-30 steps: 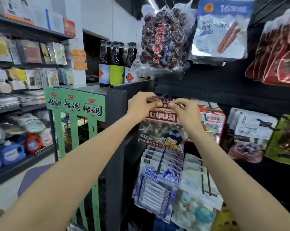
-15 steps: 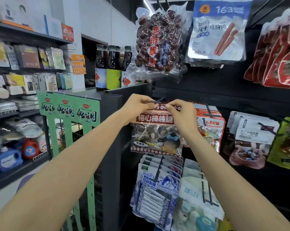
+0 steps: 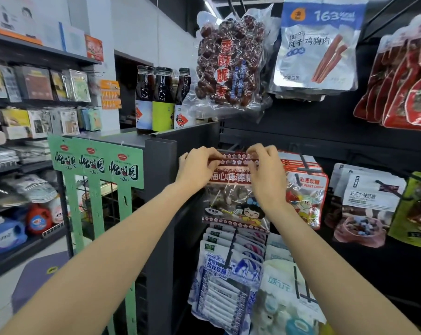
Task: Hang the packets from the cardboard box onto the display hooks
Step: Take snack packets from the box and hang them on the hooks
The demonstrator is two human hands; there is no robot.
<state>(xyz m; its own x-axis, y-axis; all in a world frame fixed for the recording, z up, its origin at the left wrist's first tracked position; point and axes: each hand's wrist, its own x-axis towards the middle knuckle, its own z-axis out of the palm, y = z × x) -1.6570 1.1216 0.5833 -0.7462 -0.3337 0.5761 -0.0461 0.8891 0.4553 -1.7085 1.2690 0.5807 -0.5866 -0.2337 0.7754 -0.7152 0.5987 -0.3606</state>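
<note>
A: Head view: where's the lollipop packet (image 3: 233, 189)?
B: Between your hands. Your left hand (image 3: 197, 166) and right hand (image 3: 265, 174) each pinch its top strip, hook (image 3: 229, 150) just above your fingertips.

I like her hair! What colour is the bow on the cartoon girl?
Blue. The bow shows in the head view, on the lollipop packet.

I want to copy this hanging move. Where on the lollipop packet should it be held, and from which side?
Grip the lollipop packet by its flat red header strip, one corner per hand, coming from the front. The left hand and right hand pinch it that way, leaving the middle free for the hook; the candy-filled lower part hangs loose.
</note>
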